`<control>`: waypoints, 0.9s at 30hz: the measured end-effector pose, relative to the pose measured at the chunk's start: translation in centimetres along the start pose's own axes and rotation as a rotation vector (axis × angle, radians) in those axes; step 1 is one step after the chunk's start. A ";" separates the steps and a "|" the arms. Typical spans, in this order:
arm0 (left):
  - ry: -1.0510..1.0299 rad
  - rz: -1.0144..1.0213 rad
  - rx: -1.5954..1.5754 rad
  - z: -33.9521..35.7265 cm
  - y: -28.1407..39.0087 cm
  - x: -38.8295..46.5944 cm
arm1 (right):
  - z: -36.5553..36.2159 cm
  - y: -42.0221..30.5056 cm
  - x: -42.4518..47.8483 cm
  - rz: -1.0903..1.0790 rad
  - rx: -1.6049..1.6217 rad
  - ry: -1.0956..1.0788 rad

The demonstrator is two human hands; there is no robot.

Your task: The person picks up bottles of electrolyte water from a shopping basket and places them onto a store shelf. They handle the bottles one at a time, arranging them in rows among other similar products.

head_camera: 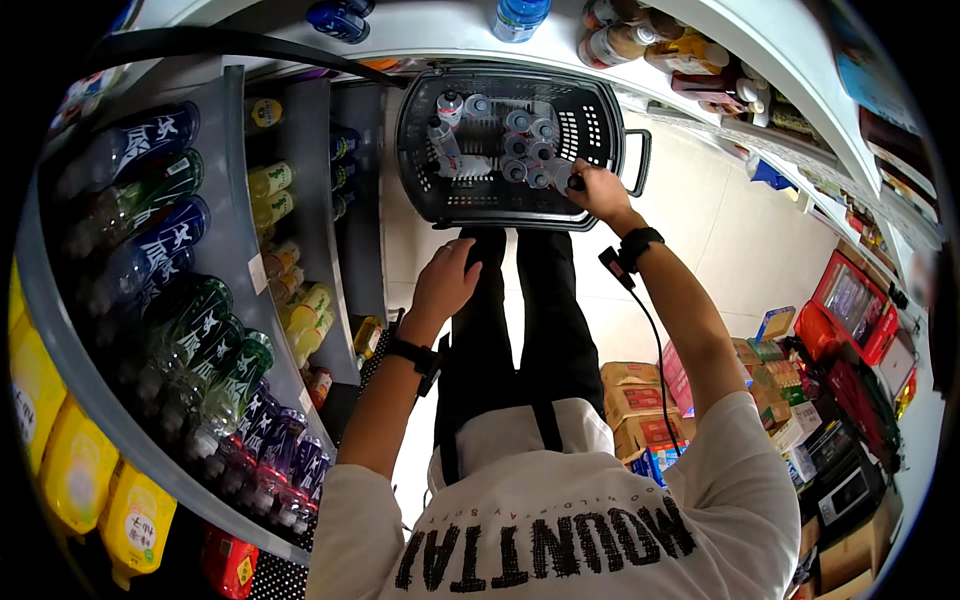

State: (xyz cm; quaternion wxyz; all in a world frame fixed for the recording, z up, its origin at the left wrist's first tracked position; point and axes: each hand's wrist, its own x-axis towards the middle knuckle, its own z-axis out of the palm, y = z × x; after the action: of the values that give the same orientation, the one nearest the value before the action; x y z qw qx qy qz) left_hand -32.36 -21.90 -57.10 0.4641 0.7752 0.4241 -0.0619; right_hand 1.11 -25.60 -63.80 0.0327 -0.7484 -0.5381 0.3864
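A black plastic shopping basket [512, 217] stands before me with several clear plastic bottles inside. Upright bottles [517, 144] are grouped at its right half; a few others [465, 166] stand or lean at its left. At the basket's near right corner, my right hand [596, 189] grips a clear bottle [559, 174] by its dark cap, beside the group. My left hand [445, 277] is over my left thigh, short of the basket's near rim, with fingers slightly bent and nothing seen in it. The basket's handle [643, 163] sticks out to the right.
Shelves [289, 172] of bottled drinks [161, 142] rise close on the left. A white shelf [450, 37] with bottles [619, 45] crosses beyond the basket and curves right. Cartons [634, 405] and boxes are stacked at lower right. A black cable [660, 352] hangs near my right forearm.
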 end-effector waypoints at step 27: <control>0.068 -0.087 0.003 4.8 -7.6 3.3 | 17.9 14.3 13.3 0.211 -0.221 -0.254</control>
State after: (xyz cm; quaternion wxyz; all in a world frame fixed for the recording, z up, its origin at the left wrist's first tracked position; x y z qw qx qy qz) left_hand -34.24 -22.06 -66.48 0.4453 0.7584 0.4727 -0.0563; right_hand 2.93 -27.13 -90.15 -0.1584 -0.7450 -0.4954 0.4176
